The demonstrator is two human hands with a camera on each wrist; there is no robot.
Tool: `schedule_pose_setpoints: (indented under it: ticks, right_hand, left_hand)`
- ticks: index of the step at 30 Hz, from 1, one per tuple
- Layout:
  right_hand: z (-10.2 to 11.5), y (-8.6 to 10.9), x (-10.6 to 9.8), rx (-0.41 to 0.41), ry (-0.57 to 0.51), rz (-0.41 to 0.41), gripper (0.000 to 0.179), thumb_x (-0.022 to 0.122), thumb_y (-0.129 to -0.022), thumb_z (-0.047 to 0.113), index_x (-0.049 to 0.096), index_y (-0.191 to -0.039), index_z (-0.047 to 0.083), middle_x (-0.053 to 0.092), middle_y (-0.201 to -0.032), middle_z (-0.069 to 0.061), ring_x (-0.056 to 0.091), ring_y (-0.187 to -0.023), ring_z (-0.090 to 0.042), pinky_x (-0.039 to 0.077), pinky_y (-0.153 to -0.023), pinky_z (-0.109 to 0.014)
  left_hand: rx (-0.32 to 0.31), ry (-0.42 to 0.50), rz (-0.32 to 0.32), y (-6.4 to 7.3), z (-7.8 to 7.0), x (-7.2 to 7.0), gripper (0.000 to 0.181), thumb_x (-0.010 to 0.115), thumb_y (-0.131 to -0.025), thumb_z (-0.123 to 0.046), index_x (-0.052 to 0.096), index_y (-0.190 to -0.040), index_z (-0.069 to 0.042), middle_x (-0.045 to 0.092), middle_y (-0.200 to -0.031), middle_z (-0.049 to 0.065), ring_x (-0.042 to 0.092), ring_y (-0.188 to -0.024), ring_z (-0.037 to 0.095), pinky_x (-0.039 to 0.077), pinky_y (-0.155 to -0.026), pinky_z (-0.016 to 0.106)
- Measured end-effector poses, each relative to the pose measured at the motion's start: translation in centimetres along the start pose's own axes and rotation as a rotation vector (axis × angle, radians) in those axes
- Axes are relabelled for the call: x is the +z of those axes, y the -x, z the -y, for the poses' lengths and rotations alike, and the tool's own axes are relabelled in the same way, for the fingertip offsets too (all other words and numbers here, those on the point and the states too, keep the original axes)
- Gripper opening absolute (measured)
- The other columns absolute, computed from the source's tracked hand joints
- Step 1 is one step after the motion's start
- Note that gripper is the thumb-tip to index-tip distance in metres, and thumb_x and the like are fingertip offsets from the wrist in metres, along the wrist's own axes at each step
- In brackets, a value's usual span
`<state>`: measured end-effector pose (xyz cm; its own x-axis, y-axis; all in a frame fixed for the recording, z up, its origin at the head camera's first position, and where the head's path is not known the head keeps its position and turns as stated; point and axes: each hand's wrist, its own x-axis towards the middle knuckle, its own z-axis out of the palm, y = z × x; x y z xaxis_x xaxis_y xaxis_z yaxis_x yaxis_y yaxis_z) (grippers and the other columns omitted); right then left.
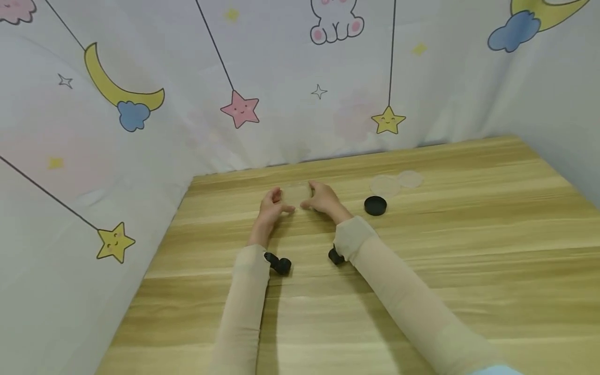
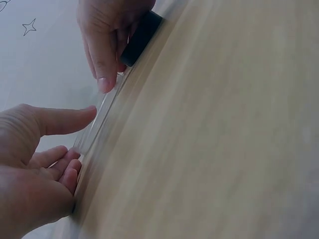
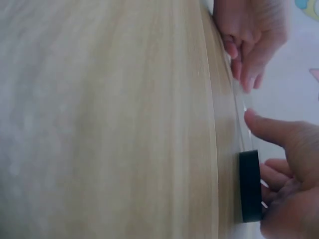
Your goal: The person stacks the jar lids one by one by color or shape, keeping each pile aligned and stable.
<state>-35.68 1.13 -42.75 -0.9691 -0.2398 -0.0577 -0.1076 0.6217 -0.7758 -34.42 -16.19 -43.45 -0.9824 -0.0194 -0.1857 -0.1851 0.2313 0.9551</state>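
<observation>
A low clear plastic container (image 1: pixel 297 194) lies flat on the table between the two hands. My left hand (image 1: pixel 273 207) holds its left end, with the thumb at the near side and the fingers round the far left. At the opposite end, my right hand (image 1: pixel 324 199) grips it between thumb and curled fingers. Seen edge-on in the left wrist view, the clear container (image 2: pixel 97 122) is thin, and its exact kind is hard to tell. The right wrist view shows the thumb of the right hand (image 3: pixel 294 169) at its edge; some fingertips are hidden.
A round black lid or shallow dish (image 1: pixel 375 205) lies right of the right hand. Behind it are two thin translucent discs (image 1: pixel 385 185), side by side. A printed cloth (image 1: pixel 300 125) hangs along the back of the wooden table (image 1: pixel 469 250).
</observation>
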Motion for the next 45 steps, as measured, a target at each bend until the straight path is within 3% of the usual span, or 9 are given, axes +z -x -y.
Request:
schedule_pose_setpoints:
  ticks: [7, 15, 19, 25, 28, 35, 38, 45]
  right_hand:
    - [-0.1, -0.3, -0.9, -0.019, 0.010, -0.004, 0.081, 0.075, -0.086, 0.026, 0.033, -0.151, 0.003, 0.045, -0.151, -0.014, 0.040, -0.141, -0.032, 0.033, -0.117, -0.043]
    - [0.4, 0.6, -2.5, -0.093, -0.123, -0.015, 0.079, 0.074, -0.087, 0.028, 0.033, -0.151, 0.005, 0.046, -0.150, -0.013, 0.037, -0.142, -0.032, 0.033, -0.116, -0.046]
    - [0.5, 2.3, -4.3, -0.132, -0.227, -0.004, 0.077, 0.072, -0.089, 0.029, 0.033, -0.152, 0.008, 0.039, -0.155, -0.012, 0.032, -0.146, -0.031, 0.028, -0.119, -0.046]
    - [0.4, 5.5, -7.6, -0.180, -0.357, -0.025, 0.073, 0.069, -0.091, 0.030, 0.032, -0.153, 0.014, 0.034, -0.159, -0.007, 0.029, -0.148, -0.026, 0.022, -0.122, -0.040]
    - [0.2, 7.1, -9.0, -0.204, -0.373, -0.064, 0.069, 0.069, -0.091, 0.028, 0.037, -0.151, 0.017, 0.036, -0.157, -0.007, 0.031, -0.147, -0.025, 0.023, -0.122, -0.040]
    - [-0.8, 10.7, -10.9, -0.240, -0.322, -0.115, 0.068, 0.070, -0.091, 0.025, 0.039, -0.150, 0.015, 0.037, -0.157, -0.010, 0.032, -0.146, -0.029, 0.026, -0.121, -0.043]
    - [-1.4, 11.8, -11.2, -0.234, -0.322, -0.116, 0.068, 0.070, -0.091, 0.025, 0.039, -0.150, 0.016, 0.036, -0.157, -0.009, 0.032, -0.147, -0.029, 0.027, -0.120, -0.044]
    - [-2.4, 13.3, -11.9, -0.254, -0.366, -0.088, 0.066, 0.069, -0.092, 0.023, 0.039, -0.149, 0.010, 0.036, -0.157, -0.011, 0.030, -0.148, -0.028, 0.025, -0.121, -0.045]
  left_hand:
    - [-0.011, 0.067, -0.043, -0.3, -0.9, 0.4, 0.080, 0.070, -0.081, 0.009, 0.035, -0.150, -0.005, 0.040, -0.150, 0.013, 0.036, -0.137, 0.026, 0.032, -0.116, 0.038]
    - [0.003, 0.197, -0.011, 1.6, -1.9, 0.0, 0.077, 0.070, -0.085, 0.001, 0.033, -0.152, -0.007, 0.034, -0.155, 0.009, 0.038, -0.141, 0.027, 0.036, -0.114, 0.038]
    - [0.090, 0.237, -0.029, 3.3, -3.2, 0.8, 0.073, 0.072, -0.085, -0.003, 0.037, -0.149, -0.006, 0.037, -0.152, 0.012, 0.041, -0.139, 0.026, 0.039, -0.113, 0.038]
    - [0.366, 0.196, -0.045, 5.8, -5.4, 3.1, 0.068, 0.073, -0.084, -0.001, 0.040, -0.143, 0.004, 0.039, -0.147, 0.020, 0.045, -0.134, 0.036, 0.040, -0.113, 0.037]
    - [0.443, 0.211, -0.026, 6.8, -6.1, 4.1, 0.071, 0.073, -0.084, 0.000, 0.037, -0.145, 0.006, 0.041, -0.144, 0.021, 0.045, -0.135, 0.036, 0.039, -0.112, 0.033]
    - [0.473, 0.211, 0.014, 9.0, -6.6, 6.3, 0.064, 0.073, -0.084, 0.001, 0.043, -0.141, 0.008, 0.046, -0.142, 0.023, 0.049, -0.135, 0.034, 0.042, -0.108, 0.028]
    - [0.465, 0.244, 0.039, 9.7, -6.5, 6.8, 0.059, 0.072, -0.083, 0.004, 0.046, -0.136, 0.010, 0.049, -0.139, 0.027, 0.050, -0.133, 0.037, 0.042, -0.109, 0.034]
    - [0.524, 0.195, 0.085, 10.4, -6.4, 7.3, 0.049, 0.071, -0.082, 0.007, 0.050, -0.126, 0.011, 0.047, -0.139, 0.026, 0.049, -0.133, 0.035, 0.040, -0.112, 0.036]
